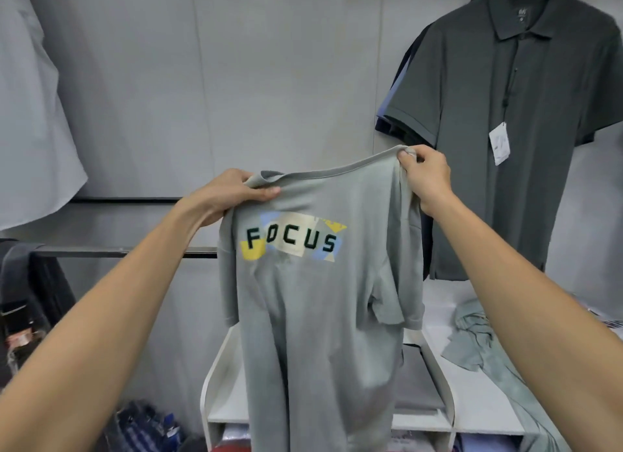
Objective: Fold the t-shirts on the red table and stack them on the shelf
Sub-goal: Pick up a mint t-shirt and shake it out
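A soft sage-green t-shirt, printed "FOCUS", was held up by its ribbed collar, pinched closed in the left hand and right hand, obscuring the white shelf behind, beside a hung dark polo shirt.

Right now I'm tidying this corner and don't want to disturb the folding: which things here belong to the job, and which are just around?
Belongs to the job:
FOCUS t-shirt, held up by left hand and right hand
crumpled green t-shirt
white shelf

Just around:
dark polo shirt hanging
white shirt hanging
dark clothes on rail
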